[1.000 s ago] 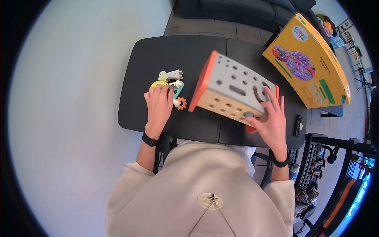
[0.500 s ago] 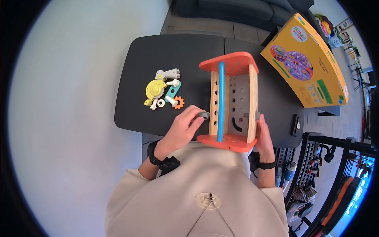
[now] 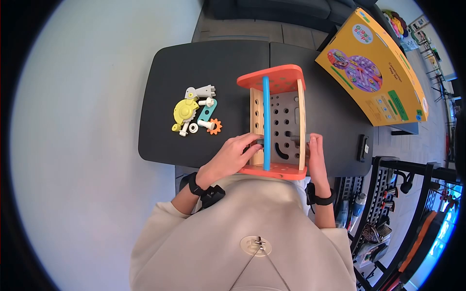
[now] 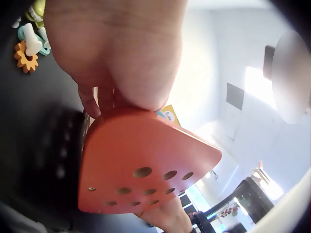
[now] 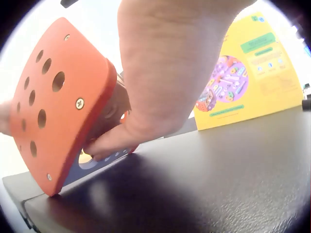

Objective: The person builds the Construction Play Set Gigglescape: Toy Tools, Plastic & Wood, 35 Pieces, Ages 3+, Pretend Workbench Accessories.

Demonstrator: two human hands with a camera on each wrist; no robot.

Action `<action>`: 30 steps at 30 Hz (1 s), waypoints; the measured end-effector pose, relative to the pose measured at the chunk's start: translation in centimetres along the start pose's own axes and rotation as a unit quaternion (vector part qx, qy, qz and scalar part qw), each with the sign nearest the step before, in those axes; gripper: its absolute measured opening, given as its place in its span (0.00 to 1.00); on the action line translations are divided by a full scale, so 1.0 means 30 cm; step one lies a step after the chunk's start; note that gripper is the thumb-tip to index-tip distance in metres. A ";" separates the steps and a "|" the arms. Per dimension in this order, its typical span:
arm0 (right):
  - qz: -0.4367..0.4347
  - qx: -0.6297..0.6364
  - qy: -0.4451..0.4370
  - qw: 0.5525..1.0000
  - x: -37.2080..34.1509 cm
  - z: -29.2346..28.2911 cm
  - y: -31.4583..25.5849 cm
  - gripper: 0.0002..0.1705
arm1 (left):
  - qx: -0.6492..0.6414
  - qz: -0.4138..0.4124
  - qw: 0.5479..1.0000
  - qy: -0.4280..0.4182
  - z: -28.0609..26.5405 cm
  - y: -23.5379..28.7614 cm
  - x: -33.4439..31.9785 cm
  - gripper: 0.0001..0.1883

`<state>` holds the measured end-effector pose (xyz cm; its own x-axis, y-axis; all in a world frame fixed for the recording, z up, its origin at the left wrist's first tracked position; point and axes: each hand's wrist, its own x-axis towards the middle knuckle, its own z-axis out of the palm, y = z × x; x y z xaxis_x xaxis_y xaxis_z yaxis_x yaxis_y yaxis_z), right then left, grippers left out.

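A toy toolbox (image 3: 301, 111) with orange end panels, pale wooden sides and a blue rod handle (image 3: 266, 121) stands in front of the person on the table, its open side up. My left hand (image 3: 233, 154) is at its left side, pinching a grey nut (image 3: 260, 142) that the fingers partly cover. At the opposite side, my right hand (image 3: 317, 160) holds the head of a grey bolt, whose threaded shank (image 3: 294, 138) sticks through a hole into the box. In the left wrist view, the orange end panel (image 4: 141, 145) hides most of the left fingers.
Left on the black table (image 3: 194, 58) lie a yellow and grey toy saw (image 3: 185, 111), a teal strip (image 3: 208, 112), an orange gear (image 3: 214, 127), white bolts and a white nut (image 3: 193, 128). A yellow box (image 3: 383, 72) stands at the back right, and a small black object (image 3: 362, 148) near the right edge.
The toolbox was turned from grey panel up to open side up. My left hand left the loose toy parts and brought the grey nut to the box's left side; the right hand stayed at the bolt.
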<state>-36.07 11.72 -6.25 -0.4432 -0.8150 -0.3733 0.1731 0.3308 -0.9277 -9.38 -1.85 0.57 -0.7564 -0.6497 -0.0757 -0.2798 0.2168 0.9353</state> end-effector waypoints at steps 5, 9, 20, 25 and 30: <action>-0.087 -0.137 0.044 0.986 -0.039 0.042 -0.098 0.16 | -0.072 -0.047 0.996 -0.014 0.007 0.011 0.017 0.14; -0.044 -0.148 0.036 0.987 -0.042 0.039 -0.120 0.15 | 0.050 -0.020 0.999 -0.009 0.003 0.016 0.025 0.13; -0.079 -0.220 0.039 0.971 0.007 -0.002 -0.004 0.19 | 0.264 0.152 0.949 -0.080 -0.044 0.047 0.116 0.09; -0.037 -0.165 -0.018 0.985 0.019 -0.001 0.033 0.23 | 0.430 0.256 0.861 -0.088 -0.050 0.062 0.189 0.13; -0.031 -0.162 -0.014 0.986 0.027 -0.004 0.047 0.23 | 0.491 0.244 0.823 -0.148 0.000 0.048 0.292 0.13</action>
<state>-36.28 11.59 -7.86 -0.4187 -0.8500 -0.3197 -0.1466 0.4106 -0.8999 -16.41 -7.21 1.25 -0.9907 -0.1359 0.0102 -0.1325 0.9783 0.1595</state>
